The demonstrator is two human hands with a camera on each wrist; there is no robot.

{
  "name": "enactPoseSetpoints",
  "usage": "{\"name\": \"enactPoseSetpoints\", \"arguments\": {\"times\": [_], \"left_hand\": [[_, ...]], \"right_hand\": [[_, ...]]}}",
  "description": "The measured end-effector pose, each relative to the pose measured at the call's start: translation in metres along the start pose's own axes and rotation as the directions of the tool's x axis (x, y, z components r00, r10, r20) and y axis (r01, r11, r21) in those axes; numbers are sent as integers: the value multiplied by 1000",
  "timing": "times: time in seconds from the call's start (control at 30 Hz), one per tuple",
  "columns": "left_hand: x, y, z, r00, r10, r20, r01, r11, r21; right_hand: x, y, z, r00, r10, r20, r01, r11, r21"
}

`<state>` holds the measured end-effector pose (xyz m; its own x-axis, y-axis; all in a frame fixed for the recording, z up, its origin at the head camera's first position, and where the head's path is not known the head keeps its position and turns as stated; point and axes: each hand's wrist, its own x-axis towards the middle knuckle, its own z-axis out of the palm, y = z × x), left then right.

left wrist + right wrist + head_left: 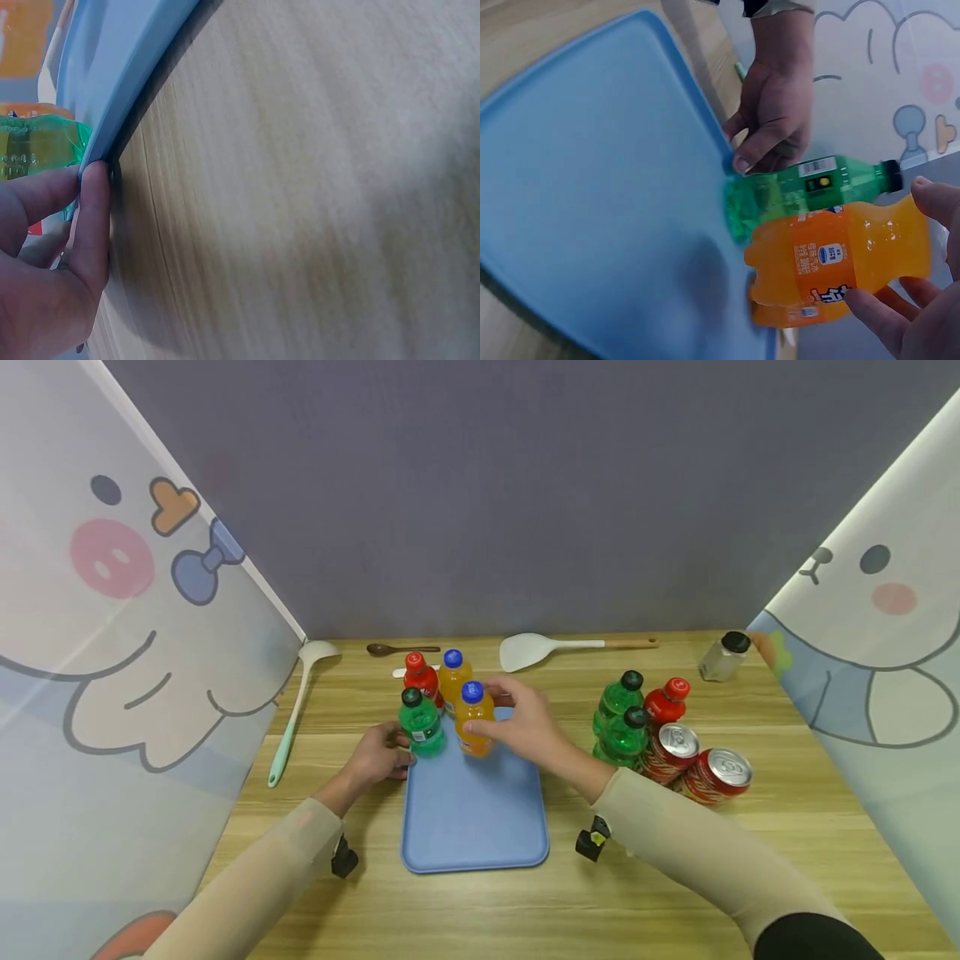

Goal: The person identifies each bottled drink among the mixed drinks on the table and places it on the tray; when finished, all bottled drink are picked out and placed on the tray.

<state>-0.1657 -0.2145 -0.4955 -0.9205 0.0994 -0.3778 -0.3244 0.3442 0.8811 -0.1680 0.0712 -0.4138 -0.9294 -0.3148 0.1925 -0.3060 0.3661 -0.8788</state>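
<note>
The right hand (525, 714) is wrapping thumb and fingers around an orange bottle (474, 720), which is standing upright on the far end of the blue tray (472, 827), right next to a green bottle (420, 723). The left hand (375, 758) is pinching the tray's left rim, thumb (94, 217) pressing on the edge, so the tray isn't sliding around. Another orange bottle (452, 678) and a red one (420, 677) are sitting just behind. Probably best to be keeping that bottle vertical and letting go gently, since the neighbours are packed close and a nudge could tip them. More bottles and two cans (693, 760) are waiting off to the right on the table (675, 877).
</note>
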Motion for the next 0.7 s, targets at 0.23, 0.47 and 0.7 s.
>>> {"name": "enactPoseSetpoints", "arguments": {"times": [0.23,0.47,0.7], "left_hand": [[3,1,-1,1000,1,-1,-1,1000,2],[1,3,1,1000,-1,-4,1,1000,-4],[0,1,1,1000,-9,-14,9,1000,6]], "right_hand": [[16,11,22,1000,12,-21,-13,1000,-13],[23,20,32,999,19,-40,-19,1000,-7],[24,22,38,999,28,-44,-28,1000,-6]]}}
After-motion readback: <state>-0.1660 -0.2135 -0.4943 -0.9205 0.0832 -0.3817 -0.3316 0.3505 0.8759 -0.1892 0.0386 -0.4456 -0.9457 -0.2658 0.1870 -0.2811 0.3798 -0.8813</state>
